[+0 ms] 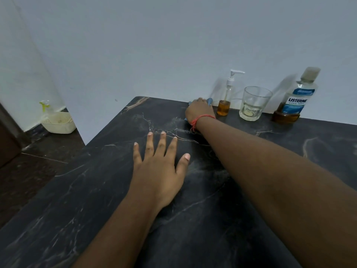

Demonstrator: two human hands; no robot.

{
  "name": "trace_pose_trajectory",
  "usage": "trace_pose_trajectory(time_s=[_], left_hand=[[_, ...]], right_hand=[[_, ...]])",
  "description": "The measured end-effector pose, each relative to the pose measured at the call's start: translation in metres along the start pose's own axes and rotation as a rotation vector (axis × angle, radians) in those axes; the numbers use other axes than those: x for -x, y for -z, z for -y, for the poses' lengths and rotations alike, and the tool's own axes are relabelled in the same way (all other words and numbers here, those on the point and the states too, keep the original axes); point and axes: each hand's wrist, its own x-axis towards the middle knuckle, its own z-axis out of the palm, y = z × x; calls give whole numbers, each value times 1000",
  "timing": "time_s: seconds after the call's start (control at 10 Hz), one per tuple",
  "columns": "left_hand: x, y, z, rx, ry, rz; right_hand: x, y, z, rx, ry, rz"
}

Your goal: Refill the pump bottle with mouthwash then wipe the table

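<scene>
- Pump bottle (228, 97) standing upright at the far edge of the counter (116, 190), right up against the wall, white pump head on, amber liquid sitting only in the bottom part.
- Blue cloth (209, 101) peeking out at the fingertip end of the right hand (200, 111) and again on its left side, just left of the pump bottle and nearly touching it.
- Right hand pressing palm-down on that cloth, fingers curled over it and gripping it, arm stretching across the counter from the lower right, red thread band (201, 119) sitting at the wrist.
- Clear drinking glass (254, 103) standing just right of the pump bottle, a tiny bit of liquid at the bottom.
- Mouthwash bottle (297, 97) (Listerine Cool Mint label) standing further right, cap on, looking tilted but probably just the wide lens, only a low band of amber liquid showing at its base.
- Left hand (158, 167) lying flat and open on the dark marbled counter, fingers spread, holding nothing, closer to the camera and well apart from the bottles.
- Off to the left and lower down, white plastic basket (59, 123) resting on a dark ledge against the wall, with a clear spray bottle (46, 109) with a yellow-green trigger in it.
</scene>
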Motion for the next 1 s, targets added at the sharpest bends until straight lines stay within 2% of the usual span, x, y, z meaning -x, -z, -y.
trace_pose_trajectory(time_s=[0.1, 0.3, 0.6, 0.7, 0.8, 1.0], left_hand=[[1, 0, -1, 19, 3, 9], [0, -1, -1, 37, 11, 21], [0, 0, -1, -6, -13, 1], [1, 0, -3, -26, -22, 2], [1, 1, -3, -34, -29, 22], [10, 10, -13, -136, -60, 6]], right_hand=[[5, 3, 2, -12, -48, 40], [14, -3, -7, 60, 70, 87], [25, 2, -7, 35, 97, 99], [43, 9, -10, 20, 164, -18], [75, 15, -17, 8, 202, -51], [150, 28, -60, -57, 136, -14]])
